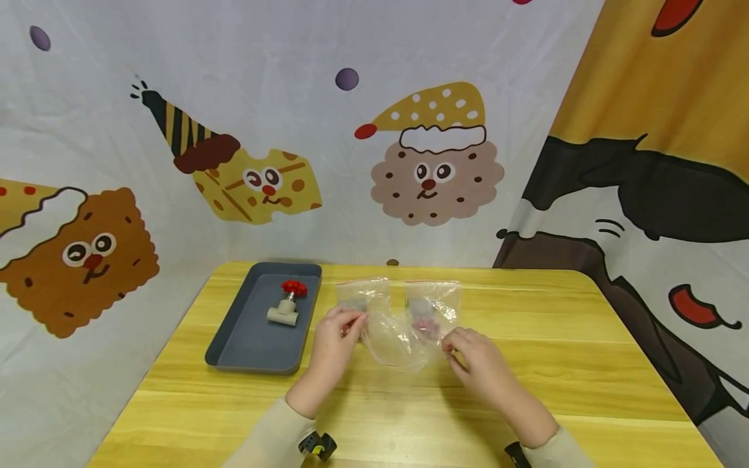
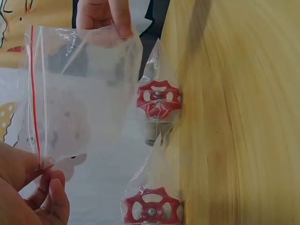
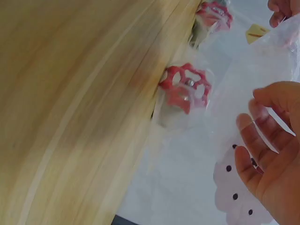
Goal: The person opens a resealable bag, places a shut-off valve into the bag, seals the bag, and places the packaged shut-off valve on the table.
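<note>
A clear zip bag [image 1: 393,341] with a red seal line hangs between my hands, nothing visible inside it. My left hand [image 1: 335,341] pinches its sealed edge, seen close in the left wrist view. At the bag's opposite side, the thumb and fingers of my right hand [image 1: 481,361] grip a corner; the other fingers spread loosely in the right wrist view. Behind the bag stand two more zip bags, each holding a valve with a red handwheel. One valve [image 3: 187,86] shows in the right bag [image 1: 447,296]; the left bag [image 1: 377,289] is partly covered by my left hand.
To the left lies a grey tray [image 1: 257,354], holding a bare valve [image 1: 283,315] with a beige pipe body and red handwheel. The wooden table [image 1: 556,364] ends at a hanging cloth [image 1: 292,65] printed with cartoon figures.
</note>
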Demonstrator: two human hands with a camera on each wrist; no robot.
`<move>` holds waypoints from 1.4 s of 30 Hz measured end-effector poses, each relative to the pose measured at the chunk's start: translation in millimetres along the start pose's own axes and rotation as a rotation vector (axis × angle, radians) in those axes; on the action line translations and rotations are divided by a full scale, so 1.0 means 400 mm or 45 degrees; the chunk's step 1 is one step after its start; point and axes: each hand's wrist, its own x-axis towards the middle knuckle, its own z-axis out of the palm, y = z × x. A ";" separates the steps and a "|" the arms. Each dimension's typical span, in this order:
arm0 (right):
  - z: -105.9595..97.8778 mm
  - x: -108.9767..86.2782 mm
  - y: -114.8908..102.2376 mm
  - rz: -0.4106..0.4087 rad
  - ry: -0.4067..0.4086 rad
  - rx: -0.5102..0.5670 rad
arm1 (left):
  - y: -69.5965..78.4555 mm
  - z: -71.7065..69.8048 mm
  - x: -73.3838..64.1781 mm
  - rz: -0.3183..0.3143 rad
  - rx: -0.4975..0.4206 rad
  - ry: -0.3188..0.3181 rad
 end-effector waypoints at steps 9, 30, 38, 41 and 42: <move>-0.015 0.000 0.021 0.054 0.114 -0.006 | -0.011 0.004 -0.004 0.048 0.026 0.017; -0.003 0.009 0.016 0.113 0.115 -0.058 | -0.013 0.002 -0.013 0.068 0.303 -0.106; -0.002 0.012 0.013 0.136 0.123 -0.055 | 0.009 -0.004 -0.027 0.130 0.006 -0.028; -0.003 0.011 0.014 0.171 0.124 -0.061 | 0.021 -0.009 -0.037 0.116 -0.027 -0.059; -0.003 0.011 0.014 0.181 0.122 -0.065 | 0.025 -0.010 -0.040 0.100 -0.019 -0.082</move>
